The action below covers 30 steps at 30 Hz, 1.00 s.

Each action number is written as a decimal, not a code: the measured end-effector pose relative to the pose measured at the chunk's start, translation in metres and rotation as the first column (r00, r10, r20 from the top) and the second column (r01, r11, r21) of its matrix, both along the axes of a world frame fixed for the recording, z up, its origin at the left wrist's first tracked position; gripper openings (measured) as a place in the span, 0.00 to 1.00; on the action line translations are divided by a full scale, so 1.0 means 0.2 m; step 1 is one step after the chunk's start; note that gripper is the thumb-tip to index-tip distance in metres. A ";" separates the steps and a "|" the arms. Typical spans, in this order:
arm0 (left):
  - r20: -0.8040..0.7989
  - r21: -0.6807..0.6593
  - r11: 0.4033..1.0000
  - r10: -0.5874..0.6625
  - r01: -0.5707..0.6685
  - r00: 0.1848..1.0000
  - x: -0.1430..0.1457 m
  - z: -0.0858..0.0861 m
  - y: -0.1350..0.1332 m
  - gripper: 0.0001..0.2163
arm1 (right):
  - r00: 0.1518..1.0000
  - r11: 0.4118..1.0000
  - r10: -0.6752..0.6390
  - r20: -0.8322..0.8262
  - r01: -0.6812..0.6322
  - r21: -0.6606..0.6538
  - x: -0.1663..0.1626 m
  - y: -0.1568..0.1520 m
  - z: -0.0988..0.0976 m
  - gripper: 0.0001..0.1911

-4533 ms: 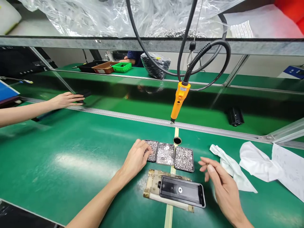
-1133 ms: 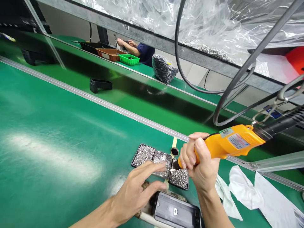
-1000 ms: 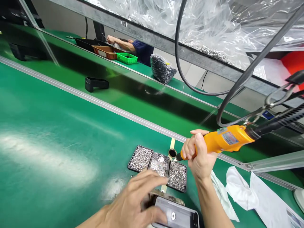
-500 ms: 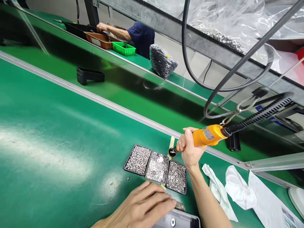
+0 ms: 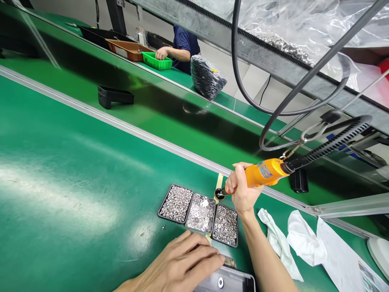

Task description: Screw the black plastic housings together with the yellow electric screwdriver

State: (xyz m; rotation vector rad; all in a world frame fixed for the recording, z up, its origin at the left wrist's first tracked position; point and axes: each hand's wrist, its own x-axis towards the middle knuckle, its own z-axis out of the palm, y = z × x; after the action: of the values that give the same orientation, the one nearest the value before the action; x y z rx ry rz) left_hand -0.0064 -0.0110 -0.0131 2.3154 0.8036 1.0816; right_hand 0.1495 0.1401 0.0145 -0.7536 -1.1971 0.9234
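My right hand point(image 5: 241, 190) grips an orange electric screwdriver point(image 5: 265, 173) by its front end. The screwdriver lies nearly level, and its tip sits in a small round black cup point(image 5: 219, 194) behind three black trays of small metal parts point(image 5: 200, 209). My left hand point(image 5: 182, 263) rests flat, fingers spread, on the wooden jig and the grey flat part point(image 5: 226, 282) at the bottom edge. That part shows a washer on a hole. A black coiled cable point(image 5: 331, 142) runs from the screwdriver's rear up to the right.
White cloths point(image 5: 304, 243) and paper lie on the green bench point(image 5: 75, 162) to the right. A black holder point(image 5: 114, 96) and a black block point(image 5: 298, 181) stand on the belt beyond the rail. A person in a dark blue sleeve point(image 5: 182, 40) reaches into a green bin point(image 5: 156, 61). A black bag point(image 5: 208, 77) sits nearby.
My right hand took the hanging screwdriver, passed it over the trays and put its tip in the black cup. My left hand slid from the trays onto the grey part. The view tilted.
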 end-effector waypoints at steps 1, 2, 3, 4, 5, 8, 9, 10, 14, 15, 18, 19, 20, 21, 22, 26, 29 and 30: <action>-0.005 -0.005 1.000 -0.002 0.002 1.000 0.00 0.00 0.00 0.26 | 1.000 1.000 -0.004 -0.002 0.004 0.007 0.00 0.00 0.00 0.10; -0.014 -0.012 1.000 -0.005 0.005 1.000 0.00 0.00 0.00 0.26 | 1.000 1.000 -0.005 -0.003 0.005 0.011 0.01 0.00 0.01 0.10; -0.019 -0.020 1.000 -0.010 0.010 1.000 0.00 0.00 -0.01 0.26 | 1.000 1.000 -0.005 -0.004 0.006 0.013 0.01 0.00 0.01 0.10; -0.021 -0.027 0.999 -0.020 0.019 1.000 0.00 -0.01 -0.01 0.28 | 1.000 1.000 -0.005 -0.004 0.005 0.012 0.01 -0.01 0.01 0.10; -0.023 -0.038 0.999 -0.026 0.025 0.999 0.00 -0.01 -0.01 0.30 | 1.000 1.000 -0.004 -0.004 0.004 0.009 0.01 -0.01 0.01 0.10; -0.032 -0.061 0.998 -0.035 0.033 0.999 0.00 -0.02 -0.01 0.31 | 1.000 1.000 0.002 -0.004 -0.002 0.001 0.01 -0.01 0.02 0.10; -0.033 -0.064 0.998 -0.032 0.030 0.999 0.00 -0.02 0.00 0.30 | 1.000 1.000 0.006 -0.006 -0.006 0.001 0.01 -0.01 0.02 0.10; -0.032 -0.062 0.998 -0.030 0.028 0.999 0.01 -0.01 0.00 0.29 | 1.000 1.000 0.012 -0.008 -0.012 -0.001 0.01 -0.02 0.02 0.10; -0.005 -0.023 1.000 -0.019 0.019 1.000 0.01 0.00 0.00 0.26 | 1.000 1.000 0.024 -0.014 -0.024 -0.006 0.00 -0.02 0.02 0.10; -0.005 -0.014 1.000 -0.020 0.020 1.000 0.01 0.00 0.00 0.26 | 1.000 1.000 0.023 -0.015 -0.023 -0.008 0.00 -0.02 0.01 0.10; -0.030 -0.017 1.000 -0.023 0.022 0.999 0.01 -0.01 0.00 0.26 | 0.999 0.999 0.038 -0.025 -0.038 -0.014 0.00 -0.02 0.01 0.10; -0.038 -0.019 1.000 -0.025 0.024 0.999 0.01 -0.01 0.00 0.26 | 0.999 0.999 0.044 -0.029 -0.045 -0.015 0.00 -0.02 0.01 0.09; -0.041 -0.016 1.000 -0.024 0.023 0.999 0.01 -0.01 0.00 0.25 | 0.998 0.999 0.050 -0.032 -0.050 -0.015 0.00 -0.02 0.01 0.09; -0.038 -0.008 1.000 -0.021 0.021 0.999 0.01 -0.01 0.00 0.25 | 0.998 0.999 0.051 -0.033 -0.052 -0.015 0.00 -0.02 0.01 0.09; -0.030 0.001 1.000 -0.016 0.016 0.999 0.01 -0.01 0.00 0.25 | 0.998 0.999 0.050 -0.033 -0.050 -0.014 0.00 -0.02 0.01 0.09; -0.022 0.017 1.000 0.002 -0.002 1.000 0.02 0.00 0.01 0.26 | 0.999 0.999 0.037 -0.028 -0.038 -0.014 0.00 -0.01 0.01 0.10; -0.038 0.027 1.000 -0.004 0.005 0.999 0.01 0.00 0.01 0.26 | 0.999 0.999 0.031 -0.027 -0.032 -0.016 0.00 -0.01 0.01 0.10; -0.037 0.030 1.000 -0.008 0.009 0.999 0.01 0.00 0.02 0.27 | 0.999 0.999 0.031 -0.028 -0.031 -0.017 0.00 -0.01 0.01 0.10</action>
State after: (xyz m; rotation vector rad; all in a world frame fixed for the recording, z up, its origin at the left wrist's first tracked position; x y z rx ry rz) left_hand -0.0038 -0.0077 -0.0136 2.3682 0.7961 1.0573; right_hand 0.1503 0.1382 0.0173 -0.7352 -1.1806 0.9682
